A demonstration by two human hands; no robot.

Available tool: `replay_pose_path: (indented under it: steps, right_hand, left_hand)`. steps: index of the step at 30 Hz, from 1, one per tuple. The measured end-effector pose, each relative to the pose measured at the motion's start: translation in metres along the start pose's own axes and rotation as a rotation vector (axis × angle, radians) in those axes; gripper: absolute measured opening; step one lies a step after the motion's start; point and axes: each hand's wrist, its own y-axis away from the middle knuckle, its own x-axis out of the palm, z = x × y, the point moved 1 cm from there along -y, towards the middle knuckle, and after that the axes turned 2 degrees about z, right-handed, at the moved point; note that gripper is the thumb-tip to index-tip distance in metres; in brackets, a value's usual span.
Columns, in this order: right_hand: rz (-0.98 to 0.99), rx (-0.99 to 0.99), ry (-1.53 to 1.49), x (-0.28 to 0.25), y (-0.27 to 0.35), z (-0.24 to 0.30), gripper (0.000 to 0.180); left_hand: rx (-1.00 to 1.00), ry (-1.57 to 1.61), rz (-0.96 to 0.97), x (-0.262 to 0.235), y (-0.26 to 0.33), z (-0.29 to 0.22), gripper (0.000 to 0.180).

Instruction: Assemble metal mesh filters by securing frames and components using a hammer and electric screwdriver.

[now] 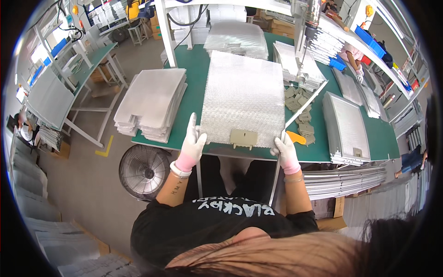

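Right now your left hand (pixel 192 144) sits at the near-left corner of the mesh filter panel (pixel 242 99), fingers pointing up along its left edge, thumb side against the mesh. The grip there looks like a light pinch on the edge rather than a full close; the glove hides the thumb, so I can't tell how firmly. Your right hand (pixel 286 150) is at the near-right corner, fingers curled over the panel's edge, closed on it.

So the panel lies flat between your two hands on the green counter (pixel 196 69), long side running away from you, near edge just at the counter's front rim. A tan latch plate (pixel 243 138) sits on the middle of that near edge, between your hands, touching neither.

Left of the panel: a stack of flat metal sheets (pixel 152 99), well apart from your left hand. Right of it: loose tan latch parts (pixel 300 108), an orange tool (pixel 296 137) just beside your right hand, then framed filters (pixel 348 129). A floor fan (pixel 144 170) stands below the counter edge.
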Motion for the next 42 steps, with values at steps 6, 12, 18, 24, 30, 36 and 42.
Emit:
replay_pose_path:
  steps: [6, 12, 18, 24, 30, 36, 42]
  right_hand:
    - [0.142, -0.168, 0.104, 0.036, 0.017, 0.023, 0.037]
    - [0.086, -0.322, 0.389, 0.092, 0.02, 0.05, 0.036]
    - [-0.16, -0.782, 0.521, 0.102, -0.035, 0.107, 0.034]
    - [-0.289, -0.855, 0.517, 0.076, -0.072, 0.108, 0.032]
    - [-0.446, -0.848, 0.656, 0.064, -0.075, 0.089, 0.029]
    - [-0.33, -0.742, 0.648, 0.051, -0.074, 0.06, 0.012]
    - [-0.105, -0.503, 0.638, 0.01, -0.057, 0.009, 0.03]
  left_hand:
    - [-0.139, 0.17, -0.08, -0.027, 0.035, -0.04, 0.019]
    - [0.459, -0.43, -0.126, -0.059, 0.041, -0.079, 0.02]
    - [0.234, -0.178, -0.291, -0.036, -0.049, -0.112, 0.01]
    - [0.419, -0.143, 0.128, -0.011, -0.12, -0.099, 0.028]
    - [0.366, -0.232, -0.003, -0.024, -0.126, -0.042, 0.028]
    - [0.324, -0.199, -0.05, -0.021, -0.098, -0.016, 0.023]
    - [-0.094, -0.289, 0.153, -0.057, -0.066, 0.027, 0.035]
